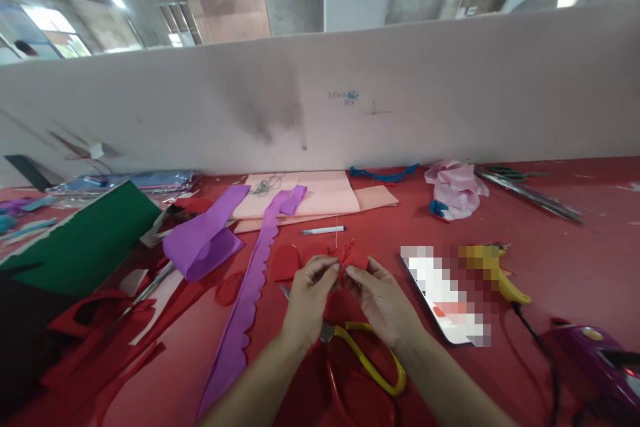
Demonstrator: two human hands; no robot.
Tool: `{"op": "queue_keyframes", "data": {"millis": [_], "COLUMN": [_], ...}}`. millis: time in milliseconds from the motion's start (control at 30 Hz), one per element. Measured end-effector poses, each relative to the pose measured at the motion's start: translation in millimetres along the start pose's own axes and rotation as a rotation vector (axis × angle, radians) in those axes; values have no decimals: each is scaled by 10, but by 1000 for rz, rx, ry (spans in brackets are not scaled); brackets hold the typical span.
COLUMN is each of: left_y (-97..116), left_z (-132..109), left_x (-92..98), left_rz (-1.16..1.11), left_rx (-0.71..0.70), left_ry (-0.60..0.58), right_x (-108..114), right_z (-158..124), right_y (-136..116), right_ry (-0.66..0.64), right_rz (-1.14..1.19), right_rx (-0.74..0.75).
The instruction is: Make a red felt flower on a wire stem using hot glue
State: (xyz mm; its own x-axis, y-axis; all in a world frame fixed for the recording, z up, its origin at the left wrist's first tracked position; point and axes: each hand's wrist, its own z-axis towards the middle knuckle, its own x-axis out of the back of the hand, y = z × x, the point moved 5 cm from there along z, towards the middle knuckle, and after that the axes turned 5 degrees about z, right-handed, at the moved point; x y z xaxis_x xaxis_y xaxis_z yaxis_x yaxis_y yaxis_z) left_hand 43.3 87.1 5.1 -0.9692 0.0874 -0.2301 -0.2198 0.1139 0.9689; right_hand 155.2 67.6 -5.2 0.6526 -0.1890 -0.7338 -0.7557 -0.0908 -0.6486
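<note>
1. While a green board (90,243) sits at the left, a scalloped purple strip (246,300) runs over the desk (565,253) toward peach sheets (330,193) near its far edge.
2. Left hand (313,290): thumb and fingers pinch a red piece (357,259) from its left.
3. Between both hands' fingertips sits that red piece, well short of the desk's far edge; scissors (346,338) lie nearer the person.
4. Right hand (383,297): pinches it from the right, nearly meeting the other.
5. Farther right: a phone (440,300), partly pixelated, then a yellow glue gun (495,273).
</note>
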Motion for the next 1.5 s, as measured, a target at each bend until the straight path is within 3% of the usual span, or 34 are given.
{"op": "queue_keyframes", "data": {"millis": [200,433,600,800,933,1067,1500], "left_y": [14,102,116,108,85,101,125], "left_z": [-3,-37,-45,-29,-17,-2,11], "left_x": [26,-36,-62,-38,-4,17,41], "left_rz": [27,166,238,238,229,241,467], "left_rx": [-8,-8,-26,-32,-34,-39,-156], "left_ry": [-7,-210,-283,-237,-189,-160,-98], "right_x": [58,29,87,71,5,-39,-4], "right_z": [-11,-3,24,-4,-14,-27,-53], "right_y": [-29,-287,-336,-316,-293,-254,-184], "right_ry": [66,56,-14,45,-3,-87,28], "right_rz": [24,-56,-25,23,99,-7,-195], "right_rx": [-56,-152,-69,-84,-73,-15,101]}}
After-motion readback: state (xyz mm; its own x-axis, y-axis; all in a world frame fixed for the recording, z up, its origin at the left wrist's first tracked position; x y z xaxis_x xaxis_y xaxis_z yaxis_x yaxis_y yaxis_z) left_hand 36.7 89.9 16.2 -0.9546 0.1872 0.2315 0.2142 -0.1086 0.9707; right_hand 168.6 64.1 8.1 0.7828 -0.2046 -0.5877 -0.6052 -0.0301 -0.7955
